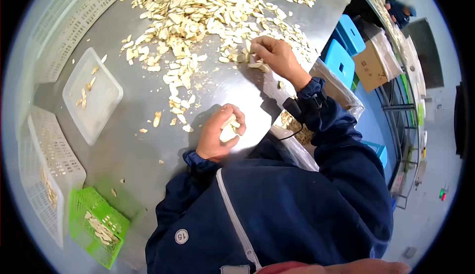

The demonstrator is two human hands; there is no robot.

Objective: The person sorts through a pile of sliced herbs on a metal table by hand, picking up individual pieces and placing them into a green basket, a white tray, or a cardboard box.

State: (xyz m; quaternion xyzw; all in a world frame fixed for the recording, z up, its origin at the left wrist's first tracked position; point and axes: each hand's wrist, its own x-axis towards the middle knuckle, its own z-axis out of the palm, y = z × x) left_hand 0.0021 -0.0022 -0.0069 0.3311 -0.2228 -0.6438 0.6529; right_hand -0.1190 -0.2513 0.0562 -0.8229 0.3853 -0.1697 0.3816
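Note:
My left hand [217,134] is curled round a few pale dried slices [228,129], held just above the near edge of the metal table [141,83]. Farther forward and to the right, my right hand [278,58] has its fingers bent and pinched at the edge of a big heap of the same slices [198,14]. Pale slices show at its fingertips, though the fingers partly hide them. A thin trail of slices and crumbs runs from the heap toward my left hand.
At left lie a white tray [91,120] with a few brownish slices, white perforated baskets [57,145] and a green basket [79,214] holding slices. A lined container of darker pieces [297,125] stands by my right forearm. Blue stools [340,63], a cardboard box [371,66] and a person [400,14] are at right.

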